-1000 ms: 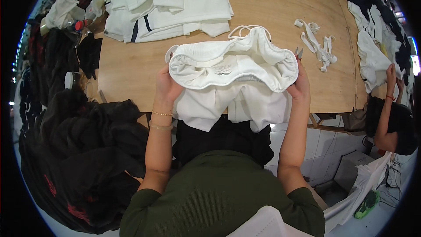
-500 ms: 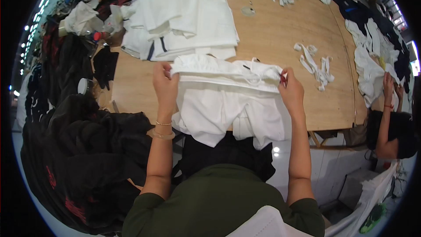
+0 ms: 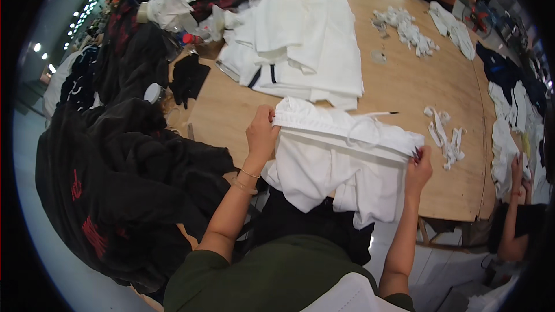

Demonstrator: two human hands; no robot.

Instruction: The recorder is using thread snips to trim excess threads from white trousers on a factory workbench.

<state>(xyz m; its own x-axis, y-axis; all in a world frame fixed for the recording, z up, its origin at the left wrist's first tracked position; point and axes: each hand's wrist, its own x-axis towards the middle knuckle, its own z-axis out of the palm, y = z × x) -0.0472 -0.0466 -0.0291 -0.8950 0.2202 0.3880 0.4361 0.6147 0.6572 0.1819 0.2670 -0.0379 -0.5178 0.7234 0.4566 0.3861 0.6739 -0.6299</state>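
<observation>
A pair of white drawstring pants [image 3: 347, 164] hangs over the table's near edge, its gathered waistband pulled straight between my two hands. My left hand [image 3: 263, 130] pinches the waistband's left end. The right end is gripped by my right hand [image 3: 419, 167], where dark red shows at the fingertips. From the middle of the waistband comes a white drawstring [image 3: 370, 117], looped over the band, with a dark tip lying out to the right. The legs droop in loose folds toward my lap.
Folded white garments [image 3: 312, 40] are stacked beyond the waistband on the wooden table [image 3: 399, 86]. White strips [image 3: 448, 138] lie to the right. Black garments [image 3: 133, 185] heap up at left, near a clear jar [image 3: 155, 93]. A co-worker's hand [image 3: 516, 170] touches white cloth at far right.
The view has swung, so the table and stacks appear farther right and lower. Both hands keep their hold on the waistband, now slanting down rightward. The drawstring's dark tip has shifted outward to the right.
</observation>
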